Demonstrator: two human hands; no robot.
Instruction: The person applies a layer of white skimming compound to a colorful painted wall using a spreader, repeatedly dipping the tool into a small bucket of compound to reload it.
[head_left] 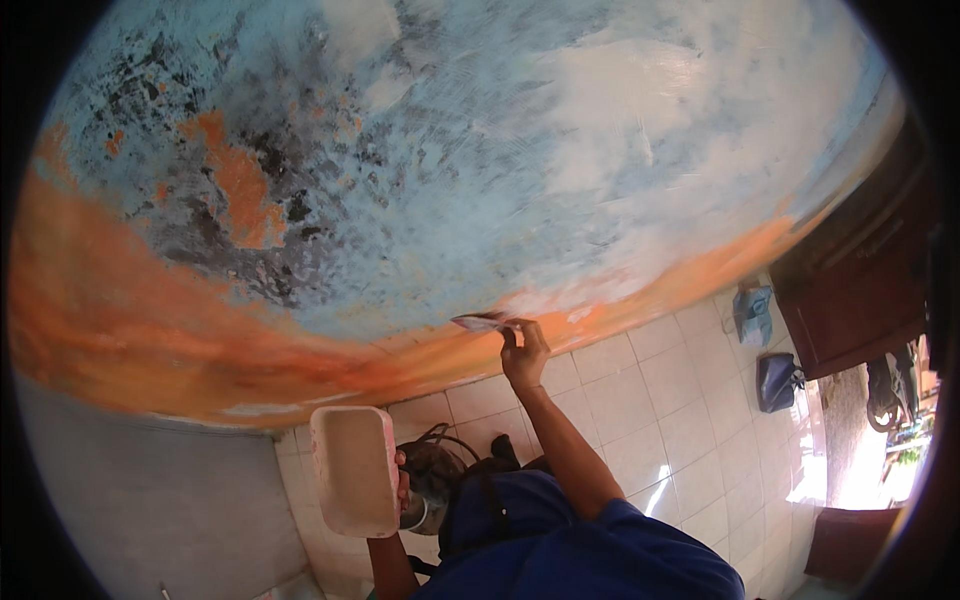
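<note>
A painted wall [620, 130] fills the upper view, pale blue and white with dark speckles and orange patches above an orange band. My right hand [525, 350] pinches a flat, paint-stained brush [477, 323] against or just in front of the wall, near where the blue meets the orange; I cannot tell whether it touches. Low in the middle, my left hand [403, 480] grips a pale, pink-stained plastic tray [355, 470] by its side, with most of the hand hidden behind it.
A tiled floor [680, 400] runs below the wall, with a grey surface [150, 480] at left. A dark object with cords [430, 460] is by my body. At right are a light-blue bag [752, 315], dark bag [775, 382], brown door [850, 280] and bright doorway [845, 440].
</note>
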